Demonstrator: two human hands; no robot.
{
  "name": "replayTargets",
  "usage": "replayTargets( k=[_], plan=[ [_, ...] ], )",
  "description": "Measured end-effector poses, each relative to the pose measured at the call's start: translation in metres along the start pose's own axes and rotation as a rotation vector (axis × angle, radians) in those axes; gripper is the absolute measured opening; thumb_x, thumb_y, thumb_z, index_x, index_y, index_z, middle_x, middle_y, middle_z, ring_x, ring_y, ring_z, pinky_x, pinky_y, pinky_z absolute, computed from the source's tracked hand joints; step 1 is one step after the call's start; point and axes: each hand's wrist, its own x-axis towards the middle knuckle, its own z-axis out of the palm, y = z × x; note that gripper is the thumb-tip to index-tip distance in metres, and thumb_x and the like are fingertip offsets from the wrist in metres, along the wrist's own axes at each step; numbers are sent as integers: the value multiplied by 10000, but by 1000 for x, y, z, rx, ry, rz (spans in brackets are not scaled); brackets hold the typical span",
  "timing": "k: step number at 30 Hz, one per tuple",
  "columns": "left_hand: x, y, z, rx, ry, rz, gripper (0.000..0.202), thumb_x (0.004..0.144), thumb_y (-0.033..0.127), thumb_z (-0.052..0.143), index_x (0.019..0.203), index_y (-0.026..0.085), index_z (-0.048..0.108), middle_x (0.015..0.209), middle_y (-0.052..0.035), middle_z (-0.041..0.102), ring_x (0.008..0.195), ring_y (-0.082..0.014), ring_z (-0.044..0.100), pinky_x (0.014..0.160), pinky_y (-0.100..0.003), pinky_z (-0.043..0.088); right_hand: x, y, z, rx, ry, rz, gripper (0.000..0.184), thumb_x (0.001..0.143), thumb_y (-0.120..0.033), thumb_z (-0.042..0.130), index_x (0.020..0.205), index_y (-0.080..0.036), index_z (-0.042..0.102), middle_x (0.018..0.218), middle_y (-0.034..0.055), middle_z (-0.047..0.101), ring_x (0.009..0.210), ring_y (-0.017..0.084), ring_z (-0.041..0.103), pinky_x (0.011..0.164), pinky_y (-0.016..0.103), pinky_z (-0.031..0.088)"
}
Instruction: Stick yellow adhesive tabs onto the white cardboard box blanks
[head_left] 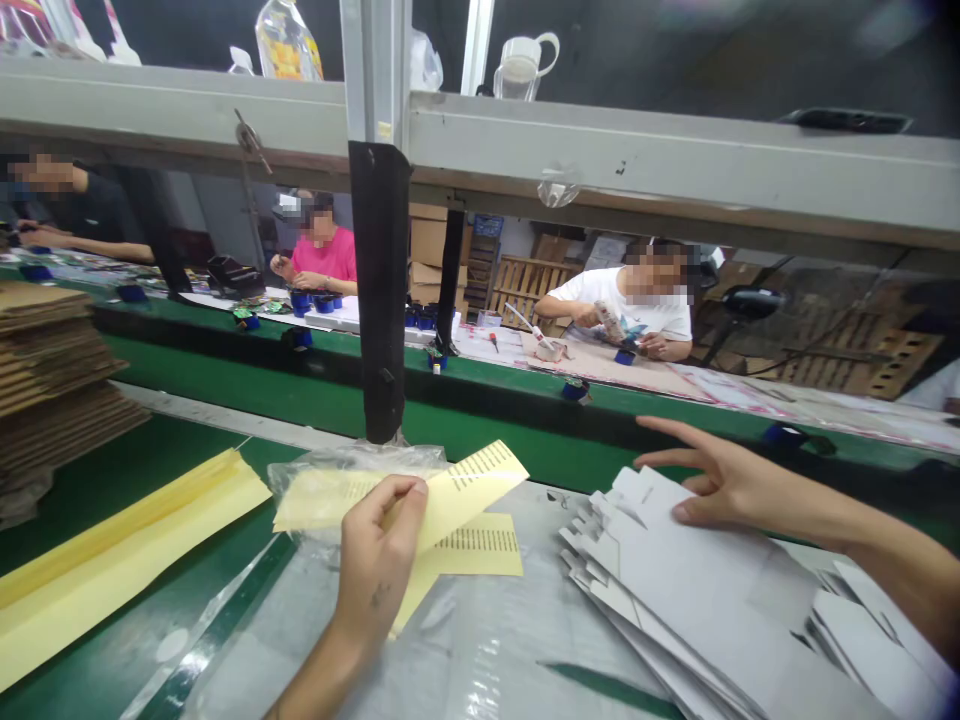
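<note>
My left hand (384, 545) pinches a yellow sticker sheet (480, 478) with rows of small dark print, tilted up to the right. Below it lies another yellow printed sheet (480, 548), partly hidden by the hand. More yellow sheets (322, 497) sit in a clear plastic bag just behind. At the right, my right hand (720, 480) spreads its fingers over a stack of flat white folded cartons (697, 580). The thumb rests at the top carton's edge, while the other fingers reach past the far side.
A long folded yellow sheet (112, 560) lies left, near piled brown cardboard (52, 370). A black-wrapped post (381, 290) and an overhead shelf (675, 160) stand ahead. Blue parts (576, 390) sit on the green conveyor (480, 430). Several co-workers (622, 310) sit across it.
</note>
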Motion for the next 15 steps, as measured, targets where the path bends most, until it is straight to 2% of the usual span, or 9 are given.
replayTargets(
  k=[2, 5, 8, 11, 14, 15],
  plan=[
    [-2, -1, 2, 9, -36, 4, 277, 826, 435, 600, 809, 175, 694, 692, -20, 641, 694, -202, 579, 569, -251, 407, 3, 16, 7, -209, 137, -20, 907, 683, -315, 688, 1492, -282, 280, 1338, 148, 583, 895, 279, 699, 724, 405, 600],
    [-2, -1, 3, 13, -63, -6, 278, 818, 438, 604, 802, 179, 703, 701, -24, 660, 693, -205, 589, 568, -252, 413, -8, 25, 17, -452, 337, -90, 785, 715, -349, 644, 1449, -283, 374, 1315, 119, 601, 1083, 335, 643, 861, 476, 563],
    [-3, 1, 4, 3, -39, -31, 278, 787, 451, 631, 797, 184, 707, 701, -20, 669, 675, -205, 595, 555, -247, 421, -40, 23, 18, -549, 472, -116, 700, 780, -400, 595, 1438, -305, 378, 1353, 104, 575, 1091, 340, 641, 829, 457, 571],
    [-2, 0, 4, 58, 5, -56, 297, 738, 490, 667, 791, 200, 707, 697, -9, 664, 672, -205, 600, 542, -236, 436, -82, 28, 11, -632, 617, -30, 669, 838, -450, 540, 1456, -309, 327, 1361, 125, 558, 1099, 355, 632, 771, 427, 571],
    [1, -9, 2, 163, -5, -71, 364, 660, 561, 699, 771, 214, 709, 730, -12, 692, 647, -210, 611, 495, -231, 456, -118, 55, 5, -696, 737, 65, 702, 853, -523, 518, 1467, -279, 281, 1412, 155, 492, 1151, 375, 598, 857, 461, 545],
    [2, -14, 2, 207, -14, -57, 362, 676, 568, 691, 773, 220, 708, 729, -10, 695, 644, -209, 616, 487, -228, 460, -128, 68, 4, -718, 765, 79, 727, 844, -538, 526, 1467, -264, 271, 1433, 165, 460, 1188, 385, 571, 901, 485, 528]
  ],
)
